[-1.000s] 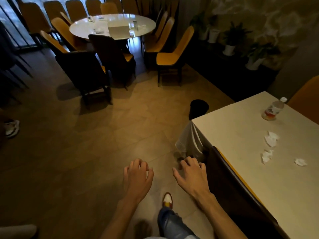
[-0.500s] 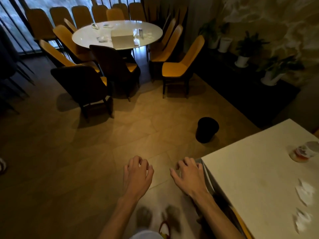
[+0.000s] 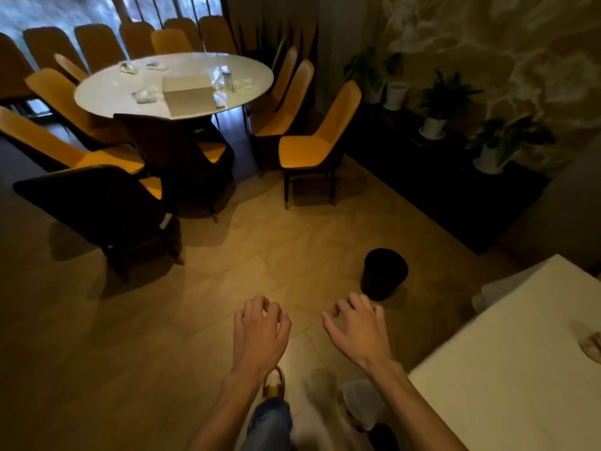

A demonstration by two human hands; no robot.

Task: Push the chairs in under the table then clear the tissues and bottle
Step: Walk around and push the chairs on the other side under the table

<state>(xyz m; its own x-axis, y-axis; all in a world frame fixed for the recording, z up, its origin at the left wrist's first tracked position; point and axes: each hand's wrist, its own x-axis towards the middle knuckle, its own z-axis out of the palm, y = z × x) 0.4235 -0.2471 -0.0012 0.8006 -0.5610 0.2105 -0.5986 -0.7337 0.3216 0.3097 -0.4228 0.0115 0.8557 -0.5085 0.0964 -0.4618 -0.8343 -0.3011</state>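
My left hand [image 3: 260, 330] and my right hand [image 3: 359, 330] hover over the floor, fingers loosely curled, holding nothing. The white-clothed table [image 3: 507, 369] fills the lower right corner; only a sliver of the bottle [image 3: 593, 345] shows at the right edge, blurred. The tissues on this table are out of view. Ahead stands a round white table [image 3: 130, 89] with several yellow chairs around it; a dark-backed chair [image 3: 97, 206] and a yellow chair [image 3: 312, 144] stand pulled away from it.
A black waste bin [image 3: 383, 275] stands on the tiled floor just beyond my right hand. Potted plants [image 3: 435, 105] line a dark low shelf [image 3: 439, 183] along the right wall. A white box [image 3: 190, 94] and crumpled tissues lie on the round table.
The view has swung left and up, away from the near table; the chair, tissues and most of the bottle have slid out of frame. My right hand has left the chair back.
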